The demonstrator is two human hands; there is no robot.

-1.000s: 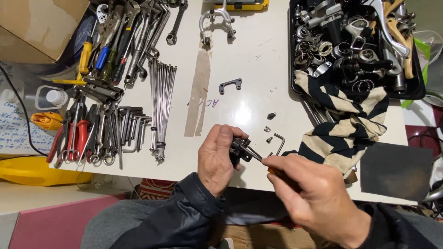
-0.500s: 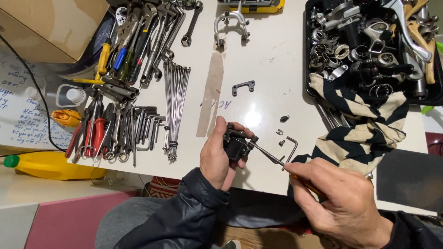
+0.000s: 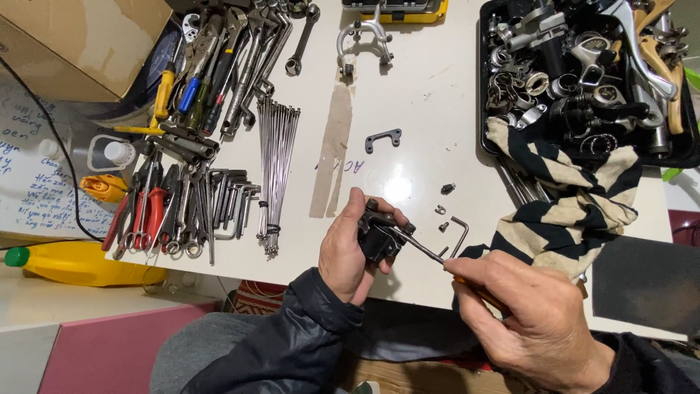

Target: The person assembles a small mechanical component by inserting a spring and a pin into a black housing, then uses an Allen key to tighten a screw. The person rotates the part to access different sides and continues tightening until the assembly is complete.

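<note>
My left hand grips a small black metal part just over the near edge of the white table. My right hand holds a screwdriver with an orange handle, its thin shaft reaching left into the black part. An L-shaped hex key lies on the table right behind the shaft. Small screws sit loose just past it. A flat black bracket lies further back.
Rows of wrenches, pliers and hex keys fill the left side, beside a bundle of thin spokes. A black tray of metal parts stands at the back right, with a striped cloth draped from it. A yellow bottle lies lower left.
My view has shifted a little. Both hands stay on the black part and the screwdriver, and my right hand has drawn slightly further right along the table edge.
</note>
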